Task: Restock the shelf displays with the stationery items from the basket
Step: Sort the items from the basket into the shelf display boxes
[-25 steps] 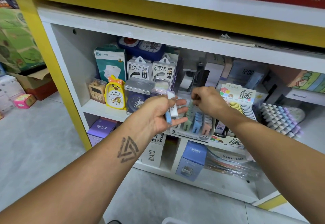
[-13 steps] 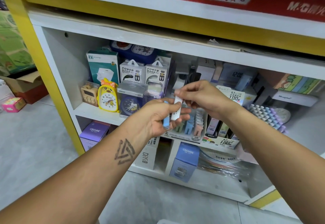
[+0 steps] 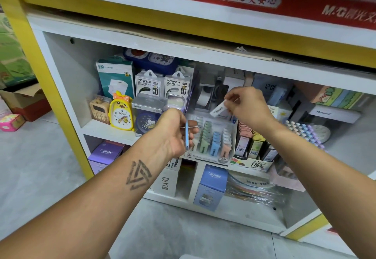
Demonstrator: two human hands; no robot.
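Your right hand point(image 3: 247, 106) pinches a white eraser point(image 3: 218, 109) (tilted) above the eraser display tray point(image 3: 211, 136); your left hand point(image 3: 173, 132) grips a blue eraser point(image 3: 186, 136), fingers curled.

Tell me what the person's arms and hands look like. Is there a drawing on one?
Yes. The left forearm has a dark tattoo made of nested triangle lines, a little below the wrist. Both arms are bare as far as the picture shows, with no sleeves, and neither the left hand nor the right hand wears a glove, and I see no watch or ring. The right forearm has no marking that I can see.
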